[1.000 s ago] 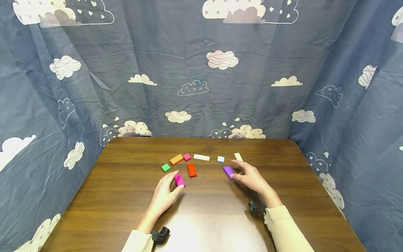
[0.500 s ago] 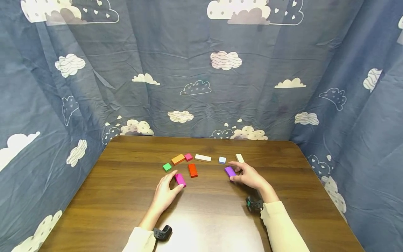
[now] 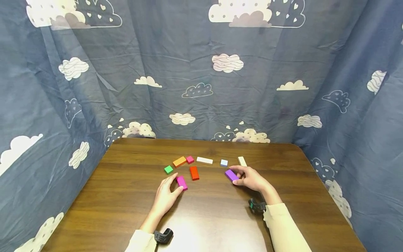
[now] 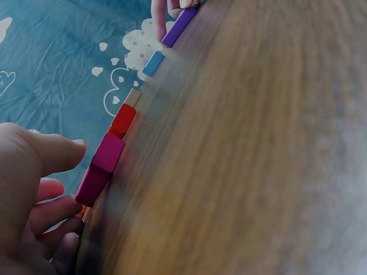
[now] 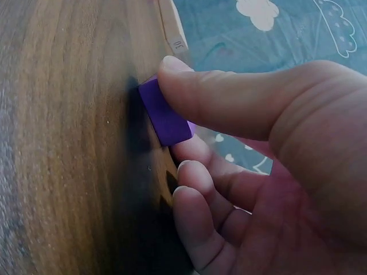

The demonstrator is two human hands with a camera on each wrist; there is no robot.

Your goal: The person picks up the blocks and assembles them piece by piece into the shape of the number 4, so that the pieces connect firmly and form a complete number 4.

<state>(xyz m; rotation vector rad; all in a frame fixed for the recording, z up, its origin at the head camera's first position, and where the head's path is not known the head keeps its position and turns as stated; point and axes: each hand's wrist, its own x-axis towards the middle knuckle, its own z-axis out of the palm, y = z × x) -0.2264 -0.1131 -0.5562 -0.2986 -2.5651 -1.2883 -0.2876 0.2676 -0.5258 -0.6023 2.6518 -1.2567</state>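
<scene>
Head view, near to far. Item: left hand [image 3: 165, 196], thumb and fingers apart about the magenta block [image 3: 182, 183], which lay on the table [image 3: 132, 192]; the left wrist view showed a gap at the thumb. Item: right hand [image 3: 253, 179], thumb and fingers clamped on the purple block [image 3: 231, 175]; whether it was raised could not be told. Both hands spanned their blocks end to end, presumably because the ends offered opposed faces. Magenta's long axis ran mostly near to far, its far end leaning left; purple's lay more slantwise, far end also left. Beyond: red block [image 3: 194, 173], just right of magenta; green block [image 3: 168, 169]; blue block [image 3: 224, 163]; orange block [image 3: 179, 162], touching or nearly touching pink block [image 3: 190, 159]; cream block [image 3: 242, 161]; white block [image 3: 204, 160], lying crosswise. These probably sat back to leave the hands room. Backing: curtain [image 3: 195, 42].
</scene>
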